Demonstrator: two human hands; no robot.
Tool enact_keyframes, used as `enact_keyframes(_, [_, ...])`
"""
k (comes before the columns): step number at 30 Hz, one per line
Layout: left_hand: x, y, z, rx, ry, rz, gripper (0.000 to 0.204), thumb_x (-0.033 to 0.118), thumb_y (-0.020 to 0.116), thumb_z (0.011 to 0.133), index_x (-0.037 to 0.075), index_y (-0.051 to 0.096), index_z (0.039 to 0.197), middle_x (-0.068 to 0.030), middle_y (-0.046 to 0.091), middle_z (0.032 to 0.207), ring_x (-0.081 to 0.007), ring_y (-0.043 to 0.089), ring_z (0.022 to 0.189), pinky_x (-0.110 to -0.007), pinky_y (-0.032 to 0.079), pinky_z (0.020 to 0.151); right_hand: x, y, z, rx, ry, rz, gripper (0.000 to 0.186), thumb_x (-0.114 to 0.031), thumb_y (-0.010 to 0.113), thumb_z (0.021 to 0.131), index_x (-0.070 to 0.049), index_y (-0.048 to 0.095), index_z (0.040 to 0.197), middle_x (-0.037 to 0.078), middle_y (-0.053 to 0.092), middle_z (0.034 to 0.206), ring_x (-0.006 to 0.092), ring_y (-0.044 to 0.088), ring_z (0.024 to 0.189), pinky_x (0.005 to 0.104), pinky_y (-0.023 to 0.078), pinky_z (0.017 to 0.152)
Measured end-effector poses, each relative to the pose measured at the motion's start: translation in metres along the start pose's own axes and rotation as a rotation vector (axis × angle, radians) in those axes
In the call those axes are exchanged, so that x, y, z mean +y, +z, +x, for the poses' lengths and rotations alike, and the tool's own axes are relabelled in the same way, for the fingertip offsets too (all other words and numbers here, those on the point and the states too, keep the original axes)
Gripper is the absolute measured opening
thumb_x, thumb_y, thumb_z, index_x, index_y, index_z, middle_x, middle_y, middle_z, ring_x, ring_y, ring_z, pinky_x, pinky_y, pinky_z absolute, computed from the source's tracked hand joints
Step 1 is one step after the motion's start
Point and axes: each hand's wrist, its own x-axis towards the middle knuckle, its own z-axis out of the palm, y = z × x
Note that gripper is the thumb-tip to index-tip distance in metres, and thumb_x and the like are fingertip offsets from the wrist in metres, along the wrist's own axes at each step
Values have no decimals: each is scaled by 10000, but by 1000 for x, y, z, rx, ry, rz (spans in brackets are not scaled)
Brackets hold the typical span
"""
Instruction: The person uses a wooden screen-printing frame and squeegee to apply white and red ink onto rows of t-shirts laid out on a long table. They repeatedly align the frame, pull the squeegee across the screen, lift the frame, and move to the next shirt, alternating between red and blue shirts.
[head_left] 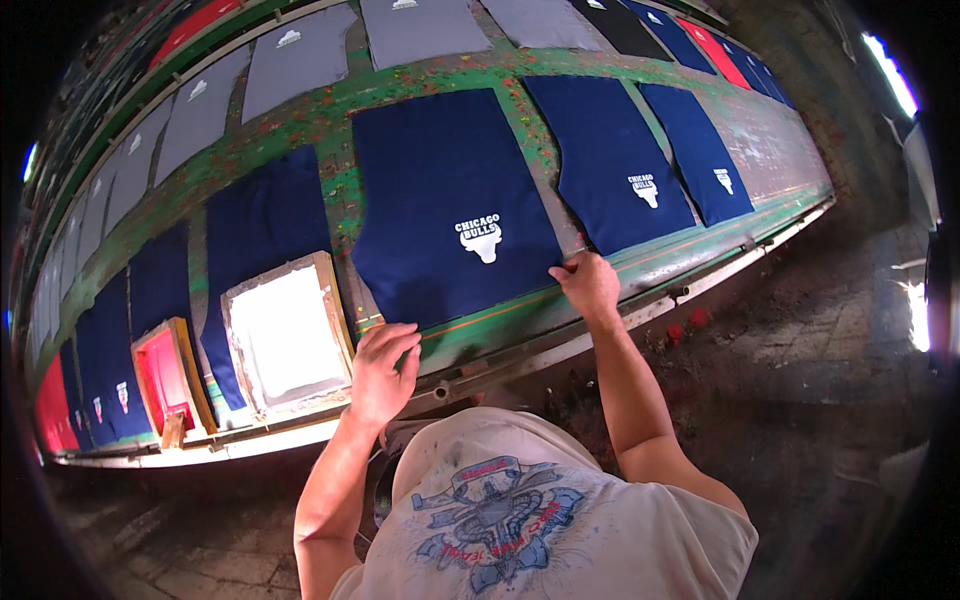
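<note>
A navy fabric piece (440, 190) with a white print near its lower edge lies flat on the long green table (470, 327) before me. My right hand (590, 285) is at its lower right corner, thumb and forefinger closed on the cloth edge. By the lower left corner is my left hand (387, 365), its fingers bent and its thumb held apart from them. Its fingertips are beside the cloth edge, and no cloth shows between them. Left of this hand, a framed printing screen (285, 335) with a bright white surface rests over another navy piece (265, 215).
A second wooden-framed screen (168, 375), reddish inside, stands further left. More printed navy pieces (605, 165) lie to the right. Grey pieces (300, 55) line the table's far side. A metal rail (690, 292) runs along the near edge, close to my body.
</note>
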Motion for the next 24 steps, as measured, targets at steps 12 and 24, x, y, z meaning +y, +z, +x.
enact_keyframes(12, [7,69,27,-19,15,363,340,61,876,834,40,805,1166,-110,773,1245,-354,713,1152,-458,594,1019,2,-5,26,-139,-319,276,272,-284,909,917,-25,828,937,143,833,883,340,806,800,437,622,722])
enact_keyframes(24, [-23,68,42,-4,56,714,312,207,874,841,90,796,1119,-84,692,1142,-333,700,1063,-466,624,877,-72,-42,65,-561,42,1621,236,-183,865,976,-162,655,871,-15,683,877,148,662,732,340,604,760])
